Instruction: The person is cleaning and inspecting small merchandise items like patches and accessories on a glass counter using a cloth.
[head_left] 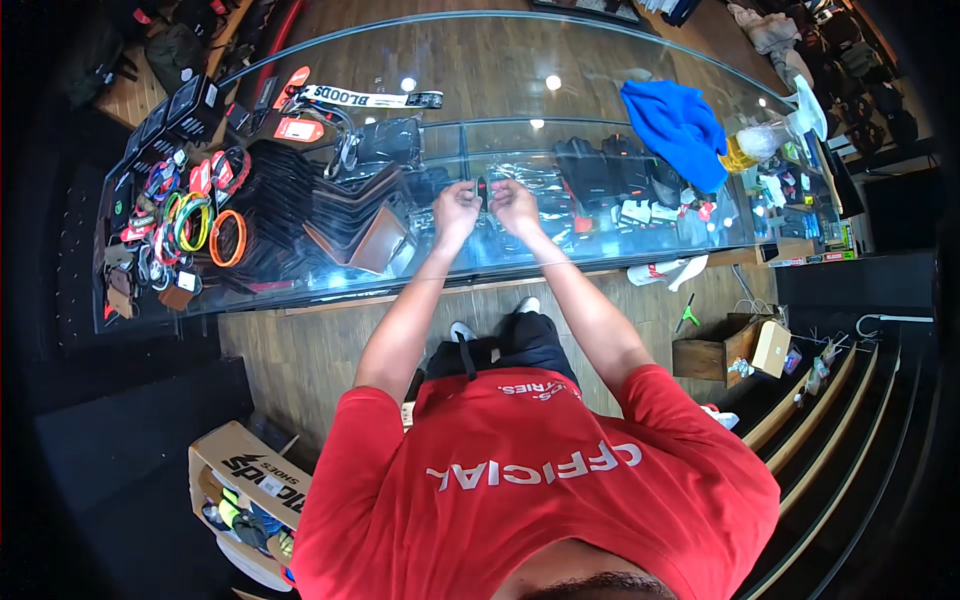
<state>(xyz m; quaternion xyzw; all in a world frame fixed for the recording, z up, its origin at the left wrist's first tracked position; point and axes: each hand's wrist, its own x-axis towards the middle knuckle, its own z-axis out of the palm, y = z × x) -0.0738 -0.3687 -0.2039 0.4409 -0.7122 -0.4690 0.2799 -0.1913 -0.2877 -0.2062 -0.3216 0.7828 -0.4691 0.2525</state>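
Over the glass counter [590, 250], my left hand [456, 213] and my right hand [516, 210] come together at the middle. Between their fingertips is a small black piece [482, 188] with a red mark, too small to name. The fingers of both hands are curled in a pinch at its two sides. Beneath the glass, several clear plastic packets [535, 180] lie close to my right hand. Brown and black wallets [375, 240] are stacked left of my left hand.
A crumpled blue cloth [680, 130] and a spray bottle [765, 143] with yellow liquid are at the counter's right. Colourful wristbands [190, 222] fill its left end. A strap with white lettering [370, 98] lies farther back. Behind me are an open cardboard box [245, 470] and a wooden crate [705, 352].
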